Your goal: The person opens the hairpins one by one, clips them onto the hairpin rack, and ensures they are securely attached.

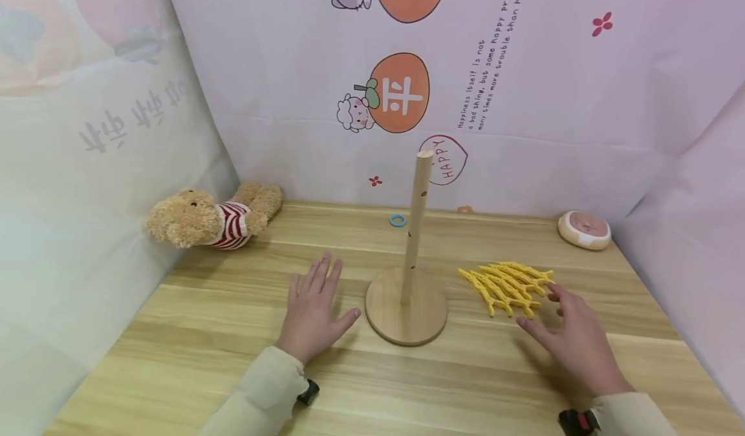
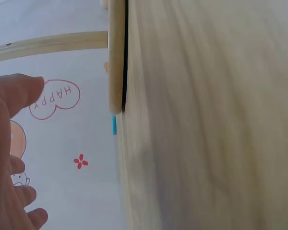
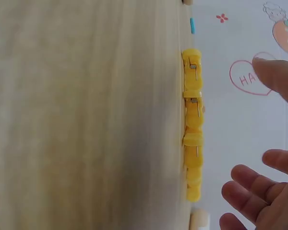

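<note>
A wooden stand with a round base (image 1: 384, 306) and an upright post (image 1: 414, 229) stands mid-table; dark holes dot the post. To its right lie several yellow clothespins (image 1: 505, 287) in a neat overlapping group, whose metal springs show in the right wrist view. My left hand (image 1: 313, 313) is over the table left of the base, fingers spread, holding nothing. Close to the near right end of the clothespins, my right hand (image 1: 579, 339) has its thumb and fingers apart. A gap separates that hand (image 3: 273, 201) from the clothespins (image 3: 193, 117) in the right wrist view.
A teddy bear (image 1: 183, 219) in a striped shirt lies at the back left. Behind the stand is a small blue ring (image 1: 398, 225). At the back right sits a rounded beige object (image 1: 586, 226). Printed white cloth (image 1: 279, 99) walls the table on three sides.
</note>
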### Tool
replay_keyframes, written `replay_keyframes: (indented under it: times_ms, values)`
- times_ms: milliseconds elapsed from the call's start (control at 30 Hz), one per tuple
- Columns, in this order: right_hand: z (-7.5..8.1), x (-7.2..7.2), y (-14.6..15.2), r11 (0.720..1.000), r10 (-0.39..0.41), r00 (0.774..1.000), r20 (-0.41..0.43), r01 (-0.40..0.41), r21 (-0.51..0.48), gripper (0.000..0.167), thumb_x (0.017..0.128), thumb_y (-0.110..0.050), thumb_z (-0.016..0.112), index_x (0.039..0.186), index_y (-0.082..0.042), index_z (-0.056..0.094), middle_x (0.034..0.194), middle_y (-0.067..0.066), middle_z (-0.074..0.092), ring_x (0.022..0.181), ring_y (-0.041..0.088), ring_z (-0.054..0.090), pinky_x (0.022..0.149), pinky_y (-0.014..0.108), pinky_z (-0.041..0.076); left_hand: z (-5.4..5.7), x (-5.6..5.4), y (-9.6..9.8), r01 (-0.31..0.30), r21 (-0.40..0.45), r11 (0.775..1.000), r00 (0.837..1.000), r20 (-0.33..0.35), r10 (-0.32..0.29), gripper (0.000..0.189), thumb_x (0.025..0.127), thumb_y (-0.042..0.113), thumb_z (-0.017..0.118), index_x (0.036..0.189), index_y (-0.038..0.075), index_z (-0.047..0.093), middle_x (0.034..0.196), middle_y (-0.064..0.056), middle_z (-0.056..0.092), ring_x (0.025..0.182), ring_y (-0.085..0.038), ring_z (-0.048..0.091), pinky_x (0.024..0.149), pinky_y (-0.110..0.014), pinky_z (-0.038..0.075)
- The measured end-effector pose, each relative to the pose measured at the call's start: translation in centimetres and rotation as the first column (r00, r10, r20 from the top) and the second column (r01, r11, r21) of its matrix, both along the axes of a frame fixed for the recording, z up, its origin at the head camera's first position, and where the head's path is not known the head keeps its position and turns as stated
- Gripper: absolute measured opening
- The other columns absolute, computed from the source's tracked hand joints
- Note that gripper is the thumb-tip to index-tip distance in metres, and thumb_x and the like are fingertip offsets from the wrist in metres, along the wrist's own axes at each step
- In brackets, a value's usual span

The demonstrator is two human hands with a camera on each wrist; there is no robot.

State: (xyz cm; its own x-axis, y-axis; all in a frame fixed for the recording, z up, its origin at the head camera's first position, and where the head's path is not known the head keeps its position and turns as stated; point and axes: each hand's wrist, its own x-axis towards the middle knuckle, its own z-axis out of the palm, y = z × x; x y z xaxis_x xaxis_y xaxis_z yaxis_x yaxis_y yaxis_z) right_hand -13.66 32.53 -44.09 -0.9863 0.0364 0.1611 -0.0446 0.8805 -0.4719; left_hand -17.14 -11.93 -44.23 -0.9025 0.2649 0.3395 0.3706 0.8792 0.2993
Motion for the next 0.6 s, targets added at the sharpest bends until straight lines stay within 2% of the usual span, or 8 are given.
replay_keyframes:
  times_ms: [233, 433, 600]
  values:
    - [-0.7, -1.0, 0.7, 0.995, 0.032, 0.994, 0.101, -0.022, -0.096, 0.091, 0.091, -0.055, 0.069, 0.144, 0.013, 0.039, 0.131, 0.036, 0.051, 0.109, 0.048, 0.056, 0.084, 0.063, 0.049, -0.7, -0.3, 0.4, 0.012, 0.062, 0.998, 1.000, 0.023, -0.013, 0.094, 0.088, 0.053, 0.072, 0.159, 0.010, 0.029, 0.165, -0.014, 0.023, 0.149, -0.035, 0.026, 0.117, -0.066, 0.013]
    - [-1.6, -1.7, 1.5, 0.991, 0.006, 0.984, 0.179, 0.018, -0.131, 0.092, 0.090, -0.057, 0.068, 0.144, 0.012, 0.040, 0.129, 0.034, 0.051, 0.108, 0.042, 0.055, 0.084, 0.057, 0.049, -1.1, -0.8, 0.9, 0.040, 0.100, 0.994, 0.998, 0.046, -0.045, 0.090, 0.088, 0.051, 0.073, 0.157, 0.009, 0.034, 0.163, -0.014, 0.027, 0.148, -0.036, 0.028, 0.116, -0.066, 0.015]
    - [-2.3, -2.4, 2.1, 0.992, -0.004, 0.985, 0.174, 0.026, -0.126, 0.081, 0.091, -0.055, 0.068, 0.138, 0.010, 0.050, 0.127, 0.032, 0.054, 0.107, 0.041, 0.055, 0.084, 0.055, 0.047, -1.6, -1.1, 1.6, 0.085, 0.142, 0.986, 0.987, 0.126, -0.103, 0.090, 0.087, 0.051, 0.073, 0.156, 0.008, 0.035, 0.162, -0.013, 0.030, 0.148, -0.035, 0.027, 0.118, -0.061, 0.017]
